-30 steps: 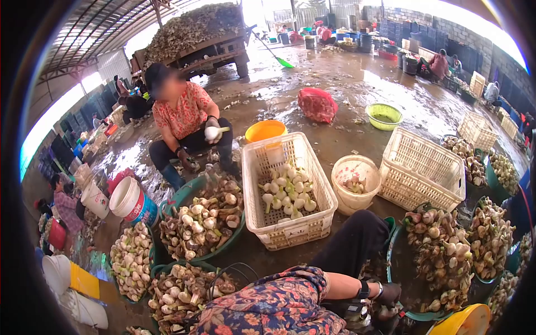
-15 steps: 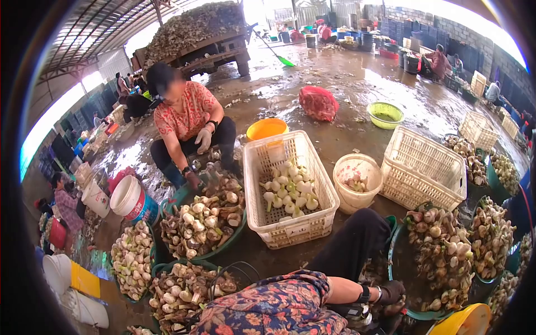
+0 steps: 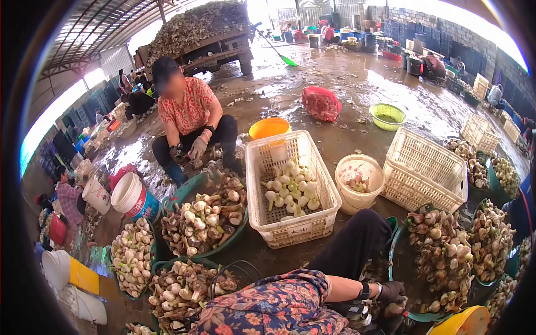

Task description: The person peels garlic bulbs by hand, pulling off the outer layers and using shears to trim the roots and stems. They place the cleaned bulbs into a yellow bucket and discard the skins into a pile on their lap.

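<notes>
The right hand [image 3: 389, 291], gloved, is found lowered into the green tub [image 3: 420, 317] of untrimmed bulbs [image 3: 441, 251], just beside the knee. Whether its fingers are closed on a bulb cannot be told. The left hand is out of view, and a white crate [image 3: 290, 231] of trimmed bulbs is noted ahead.

Landmark: crate [image 3: 292, 187] on floor [image 3: 346, 95].
- In crate: bulbs [image 3: 290, 192].
- Left, just beside: left tub [image 3: 190, 187]; beyond it, bucket [image 3: 133, 199] on its side.
- Behind, at far rim: basin [image 3: 269, 128].
- Behind-left: co-worker [image 3: 190, 123].
- Far behind: truck [image 3: 195, 39].
- Right: pail [image 3: 360, 181], then second crate [image 3: 427, 167].
- Before, to right: right tub [image 3: 389, 254].
</notes>
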